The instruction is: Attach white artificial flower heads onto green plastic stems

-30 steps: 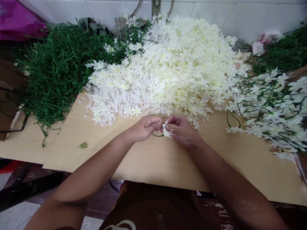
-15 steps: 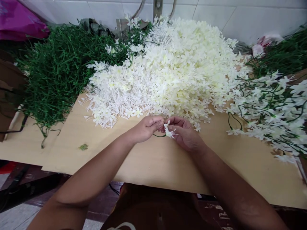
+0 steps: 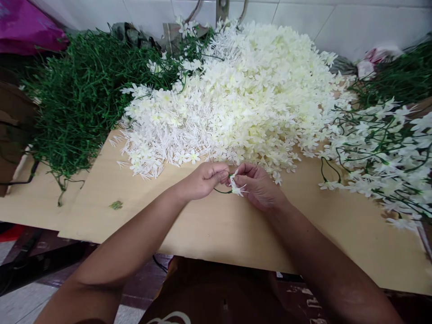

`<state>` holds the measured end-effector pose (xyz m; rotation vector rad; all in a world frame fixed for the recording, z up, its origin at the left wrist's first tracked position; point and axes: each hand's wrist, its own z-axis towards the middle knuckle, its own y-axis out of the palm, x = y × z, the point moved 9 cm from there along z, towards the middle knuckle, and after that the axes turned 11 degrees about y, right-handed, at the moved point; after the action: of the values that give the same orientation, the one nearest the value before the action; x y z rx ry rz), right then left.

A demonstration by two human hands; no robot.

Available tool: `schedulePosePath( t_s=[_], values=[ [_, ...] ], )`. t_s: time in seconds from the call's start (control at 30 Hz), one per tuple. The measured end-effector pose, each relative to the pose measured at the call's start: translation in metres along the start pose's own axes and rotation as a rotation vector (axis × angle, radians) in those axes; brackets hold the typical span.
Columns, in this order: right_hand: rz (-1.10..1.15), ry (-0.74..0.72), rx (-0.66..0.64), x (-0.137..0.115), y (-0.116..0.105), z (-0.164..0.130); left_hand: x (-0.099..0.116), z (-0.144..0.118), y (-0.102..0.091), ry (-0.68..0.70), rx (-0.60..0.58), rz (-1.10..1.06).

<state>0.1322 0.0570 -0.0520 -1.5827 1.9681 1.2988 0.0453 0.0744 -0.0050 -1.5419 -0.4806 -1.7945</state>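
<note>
Close together over the table's middle, both my hands are closed in a pinch. My left hand (image 3: 209, 180) grips a thin green plastic stem (image 3: 222, 192), part of which curves below the fingers. In my right hand (image 3: 258, 186) is a white artificial flower (image 3: 238, 191), held by thumb and fingertips. One white bloom hangs at the end of the curved stem; another white piece is partly hidden between the fingertips. Just beyond the hands lies a large heap of loose white flowers (image 3: 256, 90), with thin white stamens among them.
A tangled pile of green stems (image 3: 81, 94) lies at the left. Stemmed white flowers (image 3: 388, 157) are heaped at the right, with more green stems (image 3: 401, 74) behind. A small greenish scrap (image 3: 116, 205) rests on the tan tabletop (image 3: 209, 234). White tiled wall stands behind.
Both hands stay almost in place. A bit of green stem now shows between the fingertips, beside the white flower, and the fingers have shifted slightly.
</note>
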Motion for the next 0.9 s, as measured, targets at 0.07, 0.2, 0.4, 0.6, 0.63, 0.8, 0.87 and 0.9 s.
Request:
schedulePosePath(
  t_s=[0.07,0.2,0.4,0.6,0.63,0.8,0.87,0.9],
  values=[
    [-0.01,0.016,0.0,0.0,0.001,0.001,0.0,0.0,0.001,0.021,-0.006,0.005],
    [-0.017,0.02,0.002,-0.001,0.002,0.001,0.0,0.0,0.001,0.059,-0.008,0.029],
    [-0.062,-0.008,0.018,-0.004,0.002,-0.001,0.004,0.0,0.003,0.085,-0.024,0.117],
    [-0.072,-0.016,0.086,-0.003,0.0,0.001,0.0,-0.004,-0.001,0.033,-0.019,0.41],
    [-0.067,-0.02,0.109,-0.003,-0.001,0.001,-0.001,-0.004,-0.002,0.005,-0.017,0.473],
    [0.012,-0.041,0.115,-0.002,-0.002,0.001,0.0,-0.005,-0.013,-0.112,0.011,0.605],
    [0.027,-0.04,0.08,-0.002,-0.003,0.0,0.001,-0.005,-0.016,-0.132,0.027,0.548],
    [0.029,-0.038,0.059,-0.003,-0.003,0.0,0.002,-0.005,-0.018,-0.13,0.034,0.51]
  ],
)
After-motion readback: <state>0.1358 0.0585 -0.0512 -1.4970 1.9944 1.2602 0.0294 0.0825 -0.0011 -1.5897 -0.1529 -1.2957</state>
